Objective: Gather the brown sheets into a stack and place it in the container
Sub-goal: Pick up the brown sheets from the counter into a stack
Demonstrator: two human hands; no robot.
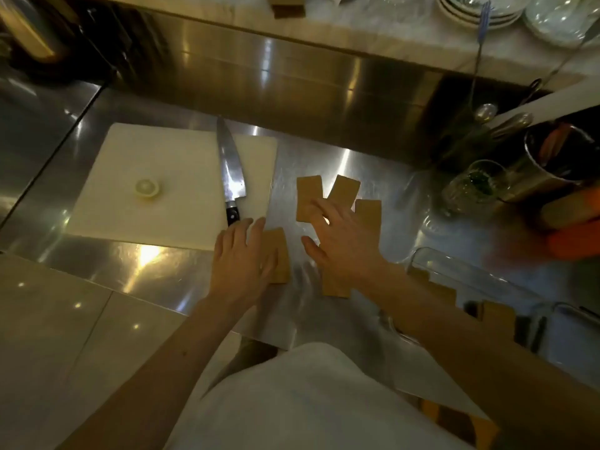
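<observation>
Several brown sheets lie spread on the steel counter. My left hand [242, 258] rests flat on one brown sheet [281, 254], fingers spread. My right hand [341, 238] lies flat across other sheets: one at the upper left [308, 194], one tilted [344, 188], one to the right [368, 212] and one under the palm [336, 287]. Neither hand grips a sheet. A clear glass container [470, 277] stands at the right, with more brown sheets [496, 316] inside it.
A white cutting board [175, 167] lies at the left with a chef's knife [231, 170] and a lemon slice [147, 189] on it. Glasses and a metal cup [552, 157] crowd the right. Plates [480, 8] sit on the back shelf.
</observation>
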